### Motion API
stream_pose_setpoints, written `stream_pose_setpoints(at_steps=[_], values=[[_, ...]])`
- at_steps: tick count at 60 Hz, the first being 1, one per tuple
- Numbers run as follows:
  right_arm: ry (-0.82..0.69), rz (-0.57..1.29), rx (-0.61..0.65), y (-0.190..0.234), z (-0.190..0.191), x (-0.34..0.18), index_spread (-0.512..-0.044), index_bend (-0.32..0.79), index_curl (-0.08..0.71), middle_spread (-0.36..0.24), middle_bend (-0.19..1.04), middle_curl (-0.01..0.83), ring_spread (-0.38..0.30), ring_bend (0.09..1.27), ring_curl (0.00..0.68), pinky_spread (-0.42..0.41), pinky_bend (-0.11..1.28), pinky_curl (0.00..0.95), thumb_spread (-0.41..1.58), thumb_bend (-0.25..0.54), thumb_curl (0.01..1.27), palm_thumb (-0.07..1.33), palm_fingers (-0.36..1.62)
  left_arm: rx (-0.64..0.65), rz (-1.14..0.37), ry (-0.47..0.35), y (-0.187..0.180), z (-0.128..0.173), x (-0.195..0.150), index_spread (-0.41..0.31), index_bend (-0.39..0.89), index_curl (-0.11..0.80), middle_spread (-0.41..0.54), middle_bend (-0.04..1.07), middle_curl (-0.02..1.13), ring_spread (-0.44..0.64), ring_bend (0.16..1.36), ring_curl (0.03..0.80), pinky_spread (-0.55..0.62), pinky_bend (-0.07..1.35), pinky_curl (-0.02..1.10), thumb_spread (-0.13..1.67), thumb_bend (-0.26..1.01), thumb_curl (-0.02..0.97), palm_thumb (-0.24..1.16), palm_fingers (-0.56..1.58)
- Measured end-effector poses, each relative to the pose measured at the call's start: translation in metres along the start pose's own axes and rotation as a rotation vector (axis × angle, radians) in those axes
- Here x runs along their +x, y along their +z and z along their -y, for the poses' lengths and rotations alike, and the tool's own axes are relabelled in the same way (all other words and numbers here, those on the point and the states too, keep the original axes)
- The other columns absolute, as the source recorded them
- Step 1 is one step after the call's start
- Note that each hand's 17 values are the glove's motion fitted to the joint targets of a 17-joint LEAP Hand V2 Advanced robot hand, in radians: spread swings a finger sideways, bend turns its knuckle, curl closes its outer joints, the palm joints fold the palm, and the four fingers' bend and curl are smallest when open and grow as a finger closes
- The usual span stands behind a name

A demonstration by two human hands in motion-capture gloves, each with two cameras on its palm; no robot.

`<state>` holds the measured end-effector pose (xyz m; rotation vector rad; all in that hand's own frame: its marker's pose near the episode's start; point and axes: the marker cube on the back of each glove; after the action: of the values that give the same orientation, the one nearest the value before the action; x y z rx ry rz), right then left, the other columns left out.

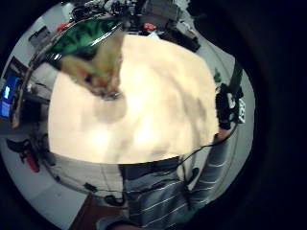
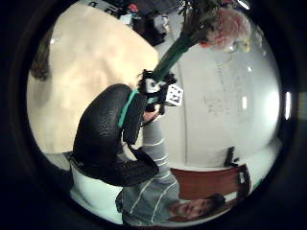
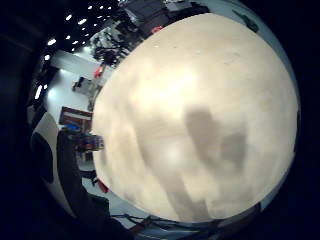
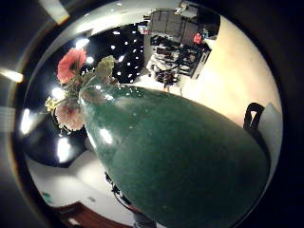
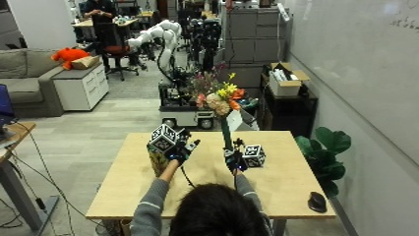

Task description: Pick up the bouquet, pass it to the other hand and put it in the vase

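vase (image 5: 156, 164): stands upright on the surface (image 5: 282, 182), toward its left side; patterned yellowish body. The left hand's marker block hides its top in the outside view.
left hand (image 5: 178, 150): raised just above and right of the vase, fingers spread and relaxed, nothing in them. The little-finger palm view looks down on the vase mouth, so the palm is over it.
bouquet (image 5: 221, 100): upright in the air, right of the vase and apart from it. The green-wrapped stem runs straight up from the right hand; pink, orange and yellow heads sit well above the vase top.
right hand (image 5: 234, 161): right of the vase, fingers curled round the lower stem. Its thumb-side palm view is filled by the green wrap (image 4: 180, 161), with the flower heads at the far end.
cross-check: the left thumb-side view shows the right hand (image 2: 158, 93) closed on the stem, blooms (image 2: 225, 26) beyond it.
mouse (image 5: 316, 201): dark, on the surface, well right of the vase near the right front corner.
plant (image 5: 325, 147): green leaves off the surface's right edge, far from the vase.
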<state>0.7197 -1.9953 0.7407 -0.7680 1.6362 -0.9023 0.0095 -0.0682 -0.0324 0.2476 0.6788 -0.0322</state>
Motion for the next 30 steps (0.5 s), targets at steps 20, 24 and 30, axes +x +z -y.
stream_pose_setpoints(at_steps=[20,24,30], values=[[-0.285,0.285,-0.052,0.041,-0.059,-0.088,-0.186,0.72,0.645,-0.124,0.95,0.659,-0.172,1.07,0.593,-0.196,0.81,0.584,0.99,-0.010,0.69,1.05,1.38,0.252,-0.235,0.054,0.019,0.027,0.093,0.036,0.13,0.277,0.157,0.22,0.38,0.21,0.56,0.280,0.23,0.36,0.34,1.06,-0.03,0.321,0.31,0.28],[-0.309,0.263,-0.049,0.052,-0.064,-0.090,-0.185,0.72,0.645,-0.124,0.95,0.659,-0.172,1.07,0.592,-0.196,0.81,0.585,0.99,-0.010,0.70,1.05,1.38,0.311,-0.246,0.055,0.023,0.035,0.101,0.039,0.11,0.267,0.144,0.23,0.38,0.19,0.56,0.283,0.21,0.37,0.35,1.04,-0.03,0.325,0.32,0.31],[-0.061,0.153,-0.089,0.077,-0.067,-0.071,-0.184,0.72,0.645,-0.124,0.95,0.658,-0.172,1.08,0.591,-0.196,0.81,0.586,0.99,-0.009,0.71,1.05,1.38,0.392,-0.266,0.054,0.022,0.035,0.113,0.048,0.09,0.248,0.104,0.25,0.39,0.13,0.58,0.292,0.14,0.41,0.36,1.01,-0.02,0.330,0.33,0.42]])
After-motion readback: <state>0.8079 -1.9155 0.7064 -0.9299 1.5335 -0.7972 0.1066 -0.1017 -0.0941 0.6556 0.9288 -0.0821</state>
